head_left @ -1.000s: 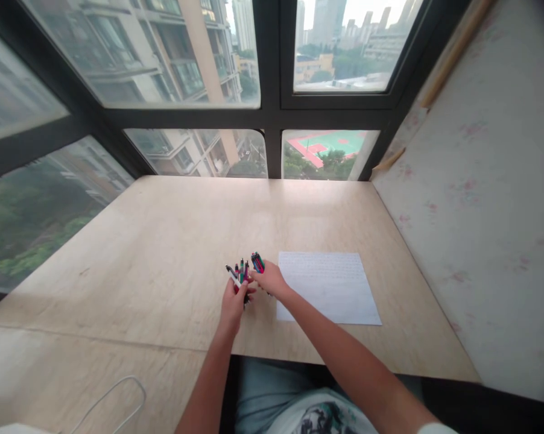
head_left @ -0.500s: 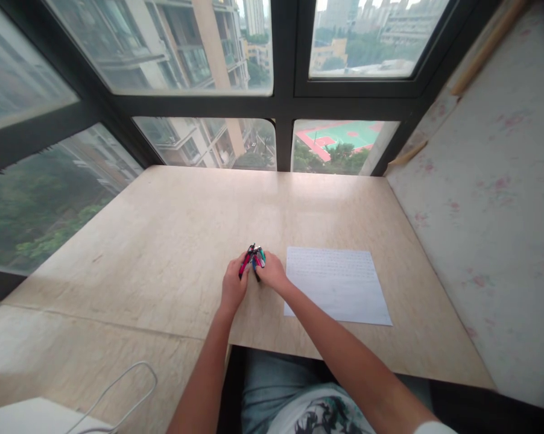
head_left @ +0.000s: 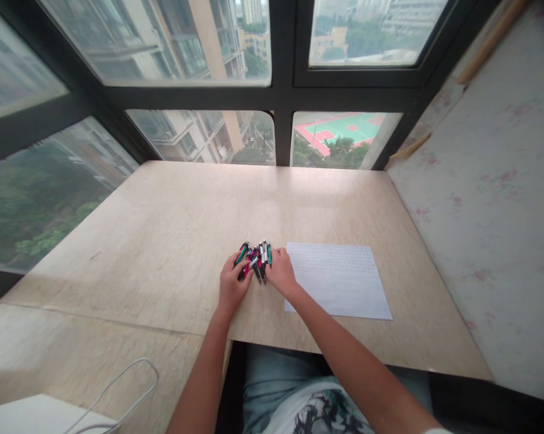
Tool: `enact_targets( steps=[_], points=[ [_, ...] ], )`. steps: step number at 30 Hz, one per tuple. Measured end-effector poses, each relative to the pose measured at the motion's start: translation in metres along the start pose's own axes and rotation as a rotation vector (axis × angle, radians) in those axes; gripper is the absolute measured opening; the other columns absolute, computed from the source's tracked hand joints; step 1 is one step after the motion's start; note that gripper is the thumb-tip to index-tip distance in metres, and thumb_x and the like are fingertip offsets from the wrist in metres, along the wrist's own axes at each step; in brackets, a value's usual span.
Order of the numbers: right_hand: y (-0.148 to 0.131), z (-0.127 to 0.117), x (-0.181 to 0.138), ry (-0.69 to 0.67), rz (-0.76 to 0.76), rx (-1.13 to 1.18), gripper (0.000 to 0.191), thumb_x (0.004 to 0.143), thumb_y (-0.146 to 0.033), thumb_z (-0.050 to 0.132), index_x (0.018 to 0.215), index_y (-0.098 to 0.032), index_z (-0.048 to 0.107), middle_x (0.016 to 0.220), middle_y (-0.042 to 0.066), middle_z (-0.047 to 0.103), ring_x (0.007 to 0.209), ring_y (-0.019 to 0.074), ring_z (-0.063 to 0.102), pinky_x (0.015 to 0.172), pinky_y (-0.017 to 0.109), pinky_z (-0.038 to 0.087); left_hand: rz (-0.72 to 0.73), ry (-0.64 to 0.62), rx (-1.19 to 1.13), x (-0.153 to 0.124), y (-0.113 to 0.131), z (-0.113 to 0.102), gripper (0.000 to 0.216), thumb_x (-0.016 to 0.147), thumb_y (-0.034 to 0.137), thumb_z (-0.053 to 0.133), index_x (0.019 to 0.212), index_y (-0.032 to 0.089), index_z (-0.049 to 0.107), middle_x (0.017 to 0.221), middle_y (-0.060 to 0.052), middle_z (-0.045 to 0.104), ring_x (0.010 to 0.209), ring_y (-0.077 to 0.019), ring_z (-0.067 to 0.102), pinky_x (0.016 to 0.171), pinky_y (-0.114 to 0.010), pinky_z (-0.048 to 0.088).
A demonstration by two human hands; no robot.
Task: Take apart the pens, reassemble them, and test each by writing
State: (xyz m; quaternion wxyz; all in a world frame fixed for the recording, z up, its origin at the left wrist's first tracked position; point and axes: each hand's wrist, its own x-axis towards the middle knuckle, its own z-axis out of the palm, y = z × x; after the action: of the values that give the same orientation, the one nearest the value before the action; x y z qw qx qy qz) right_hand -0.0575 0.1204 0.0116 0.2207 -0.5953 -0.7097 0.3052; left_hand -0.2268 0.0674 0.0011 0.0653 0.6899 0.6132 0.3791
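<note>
Several pens (head_left: 259,263), black, white, green and pink, lie in a loose bunch on the table. My left hand (head_left: 232,282) curls round the left side of the bunch, its thumb and fingers closed on some pens. Against the right side, my right hand (head_left: 281,270) has bent fingers pressed to a green pen (head_left: 269,253) and its neighbours. The undersides of both hands and some pen ends are hidden. A sheet of paper (head_left: 335,289) with lines of writing lies flat just right of my right hand.
The pale table (head_left: 172,229) reaches to the dark window frame (head_left: 283,138). A flowered wall (head_left: 484,241) bounds the right side. At the lower left are a white cable (head_left: 140,395) and a white flat object (head_left: 37,416). The table's front edge is by my lap.
My hands have moved a little apart, the right one to the right. The pens, bunched tightly before, are now spread wider between them, and more of them show.
</note>
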Motion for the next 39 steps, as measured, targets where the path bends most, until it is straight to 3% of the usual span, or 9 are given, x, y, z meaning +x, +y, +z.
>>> enact_targets(
  steps=[3, 8, 12, 23, 27, 29, 31, 34, 39],
  points=[
    [0.002, 0.0, -0.002, 0.01, -0.014, -0.003, 0.038, 0.077, -0.009, 0.053, 0.114, -0.016, 0.057, 0.111, 0.013, 0.053, 0.105, 0.0238, 0.051, 0.091, 0.033, 0.041, 0.005, -0.014, 0.033, -0.005, 0.0, 0.0, 0.024, 0.086, 0.028, 0.059, 0.107, 0.019, 0.067, 0.135, -0.015, 0.054, 0.128, -0.0282, 0.05, 0.107, -0.048, 0.042],
    [0.006, -0.001, -0.004, 0.009, -0.05, 0.009, 0.043, 0.078, -0.01, 0.053, 0.12, -0.014, 0.056, 0.112, 0.014, 0.053, 0.105, 0.0227, 0.053, 0.092, 0.032, 0.042, 0.004, -0.083, 0.09, -0.008, 0.005, 0.001, 0.043, 0.089, 0.028, 0.055, 0.132, 0.021, 0.053, 0.138, -0.014, 0.053, 0.131, -0.0276, 0.047, 0.109, -0.048, 0.038],
    [0.009, -0.001, -0.003, 0.013, -0.075, 0.027, 0.043, 0.078, -0.01, 0.054, 0.121, -0.015, 0.056, 0.112, 0.013, 0.053, 0.104, 0.0213, 0.054, 0.092, 0.031, 0.043, -0.027, -0.018, 0.138, -0.006, 0.008, 0.004, 0.054, 0.089, 0.033, 0.057, 0.139, 0.017, 0.043, 0.137, -0.018, 0.053, 0.13, -0.0298, 0.048, 0.107, -0.049, 0.039],
    [0.009, -0.02, -0.018, 0.068, -0.119, 0.08, 0.041, 0.08, -0.011, 0.053, 0.12, -0.018, 0.057, 0.115, 0.012, 0.058, 0.097, 0.0189, 0.058, 0.086, 0.03, 0.046, -0.061, 0.14, 0.136, -0.01, 0.013, 0.0, 0.039, 0.09, 0.034, 0.053, 0.124, 0.013, 0.055, 0.122, -0.019, 0.061, 0.118, -0.0287, 0.055, 0.102, -0.046, 0.043],
    [0.018, -0.042, -0.048, 0.036, -0.213, 0.095, 0.012, 0.088, -0.021, 0.052, 0.085, -0.02, 0.064, 0.084, 0.003, 0.064, 0.07, 0.0145, 0.056, 0.068, 0.026, 0.041, -0.173, 0.205, 0.095, -0.027, 0.035, -0.01, 0.025, 0.092, 0.031, 0.05, 0.106, 0.015, 0.062, 0.099, -0.012, 0.066, 0.093, -0.023, 0.062, 0.081, -0.035, 0.05],
    [0.032, -0.053, -0.07, 0.056, -0.223, 0.066, 0.031, 0.092, -0.029, 0.05, 0.063, -0.02, 0.054, 0.062, 0.0, 0.054, 0.059, 0.0132, 0.048, 0.059, 0.026, 0.034, -0.249, 0.146, -0.001, -0.042, 0.052, -0.012, 0.02, 0.093, 0.031, 0.049, 0.089, 0.017, 0.063, 0.077, -0.005, 0.064, 0.067, -0.0163, 0.059, 0.062, -0.027, 0.046],
    [0.052, -0.063, -0.094, 0.089, -0.228, 0.086, 0.04, 0.094, -0.032, 0.047, 0.056, -0.02, 0.046, 0.055, -0.002, 0.046, 0.053, 0.0118, 0.04, 0.056, 0.027, 0.029, -0.274, 0.028, -0.114, -0.06, 0.072, -0.009, 0.024, 0.093, 0.031, 0.047, 0.08, 0.018, 0.062, 0.063, 0.0, 0.059, 0.055, -0.0132, 0.053, 0.057, -0.025, 0.041],
    [0.086, -0.078, -0.13, 0.067, -0.239, 0.199, 0.043, 0.096, -0.033, 0.044, 0.055, -0.02, 0.042, 0.053, -0.003, 0.04, 0.051, 0.0111, 0.038, 0.055, 0.027, 0.029, -0.296, -0.19, -0.282, -0.08, 0.108, 0.005, 0.031, 0.095, 0.033, 0.044, 0.071, 0.018, 0.059, 0.058, 0.001, 0.054, 0.054, -0.013, 0.05, 0.055, -0.025, 0.038],
    [0.126, -0.103, -0.172, 0.146, -0.079, 0.4, 0.04, 0.097, -0.035, 0.04, 0.06, -0.021, 0.047, 0.055, -0.003, 0.045, 0.052, 0.0124, 0.044, 0.054, 0.026, 0.033, -0.221, -0.547, -0.576, -0.088, 0.168, 0.047, 0.032, 0.096, 0.036, 0.041, 0.078, 0.019, 0.06, 0.068, -0.003, 0.061, 0.064, -0.0154, 0.056, 0.062, -0.026, 0.041]
  ],
)
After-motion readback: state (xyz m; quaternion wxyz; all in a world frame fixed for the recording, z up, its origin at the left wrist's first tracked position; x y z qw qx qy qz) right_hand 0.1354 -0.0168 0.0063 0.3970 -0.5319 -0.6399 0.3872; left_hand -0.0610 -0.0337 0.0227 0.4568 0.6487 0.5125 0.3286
